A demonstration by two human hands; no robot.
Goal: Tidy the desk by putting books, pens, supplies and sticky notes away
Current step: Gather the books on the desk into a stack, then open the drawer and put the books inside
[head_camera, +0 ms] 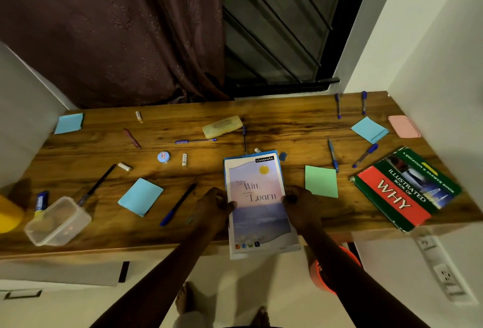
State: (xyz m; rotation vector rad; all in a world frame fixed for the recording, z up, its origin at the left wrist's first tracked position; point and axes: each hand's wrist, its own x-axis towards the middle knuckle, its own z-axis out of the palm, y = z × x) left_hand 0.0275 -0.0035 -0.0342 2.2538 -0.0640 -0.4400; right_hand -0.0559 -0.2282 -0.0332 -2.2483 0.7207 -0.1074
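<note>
I am holding the pale soft-cover notebook with the sunset picture (257, 197) in both hands, left hand (217, 202) on its left long edge, right hand (300, 203) on its right, thumbs on the cover. Its long axis runs straight away from me, near end overhanging the wooden desk's (287, 123) front edge. The big green-and-red hardcover book (402, 191) lies to the right, nearer my right hand.
</note>
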